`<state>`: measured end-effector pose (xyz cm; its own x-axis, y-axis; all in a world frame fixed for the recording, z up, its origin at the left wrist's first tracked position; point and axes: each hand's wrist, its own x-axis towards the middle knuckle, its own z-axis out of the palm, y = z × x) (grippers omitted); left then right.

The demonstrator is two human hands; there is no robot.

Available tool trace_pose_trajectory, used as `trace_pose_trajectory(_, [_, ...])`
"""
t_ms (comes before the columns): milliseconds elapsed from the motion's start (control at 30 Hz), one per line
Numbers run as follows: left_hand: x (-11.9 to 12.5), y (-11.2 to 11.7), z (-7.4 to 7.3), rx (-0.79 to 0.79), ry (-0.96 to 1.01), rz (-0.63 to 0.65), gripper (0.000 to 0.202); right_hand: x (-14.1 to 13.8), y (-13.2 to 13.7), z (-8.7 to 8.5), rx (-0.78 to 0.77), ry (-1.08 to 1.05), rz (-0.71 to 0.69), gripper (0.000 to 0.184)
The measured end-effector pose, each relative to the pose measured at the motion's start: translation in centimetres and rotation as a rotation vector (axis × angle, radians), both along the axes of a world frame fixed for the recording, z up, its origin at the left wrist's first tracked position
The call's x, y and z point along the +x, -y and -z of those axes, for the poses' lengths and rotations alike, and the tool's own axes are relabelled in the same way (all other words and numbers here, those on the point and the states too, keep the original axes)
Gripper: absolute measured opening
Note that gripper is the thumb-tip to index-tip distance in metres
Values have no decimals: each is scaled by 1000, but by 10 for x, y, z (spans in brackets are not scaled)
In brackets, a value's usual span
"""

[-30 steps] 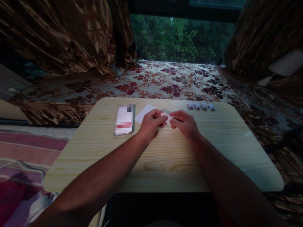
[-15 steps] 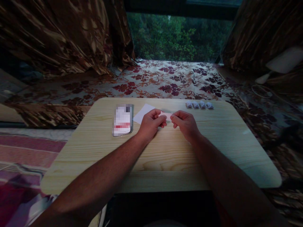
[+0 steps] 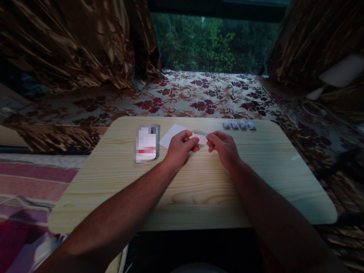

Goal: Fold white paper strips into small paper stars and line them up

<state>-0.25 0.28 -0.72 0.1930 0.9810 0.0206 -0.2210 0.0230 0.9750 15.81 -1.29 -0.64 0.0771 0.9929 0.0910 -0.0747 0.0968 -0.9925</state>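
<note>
A small piece of folded paper (image 3: 202, 140), pale pinkish white, is held just above the middle of the table. My left hand (image 3: 182, 147) is closed on its left end, thumb on top. At the right end, my right hand (image 3: 222, 147) pinches the paper's tip between thumb and fingers. Behind my left hand lies a white sheet of paper (image 3: 171, 135), partly covered by that hand. Several small folded paper pieces (image 3: 239, 125) stand in a row at the back right of the table, apart from my hands.
The light wooden table (image 3: 113, 189) has rounded corners. A blurred phone-like object (image 3: 146, 143) lies on its left part. Beyond is a ledge with floral cloth (image 3: 204, 94), flanked by brown curtains (image 3: 93, 41). A white lamp-like object (image 3: 341, 72) is at the far right.
The right fingertips have shifted slightly at the paper's right end, and more of that end shows. Both hands keep hold of the paper. The other things lie as before.
</note>
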Motion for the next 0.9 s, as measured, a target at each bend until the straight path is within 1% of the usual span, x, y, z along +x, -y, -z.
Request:
trace_pose_trajectory(200, [2, 1, -5, -41, 62, -37, 22, -2, 0, -1, 6, 47, 22, 16])
trace_pose_trajectory(333, [3, 2, -9, -134, 143, -32, 27, -4, 1, 0, -39, 47, -56, 21])
trace_pose_trajectory(433, [4, 3, -7, -178, 168, 12, 25, -3, 1, 1, -11, 103, -71, 18])
trace_pose_trajectory(500, [5, 3, -3, -162, 134, 37, 22, -2, 2, 1, 27, 130, -33, 16])
trace_pose_trajectory(567, [6, 3, 1, -113, 59, 52, 20, -1, 2, 1, 51, 126, 4, 15])
trace_pose_trajectory(667, [6, 5, 2, -22, -15, 63, 21, 0, 2, 1, 54, 116, 23, 14])
trace_pose_trajectory(767, [6, 5, 0, 35, 4, 17, 23, -1, 3, 0, 41, 153, 15, 14])
trace_pose_trajectory(900, [4, 4, -1, 55, -33, -79, 19, -2, 4, -2, 33, 166, 7, 13])
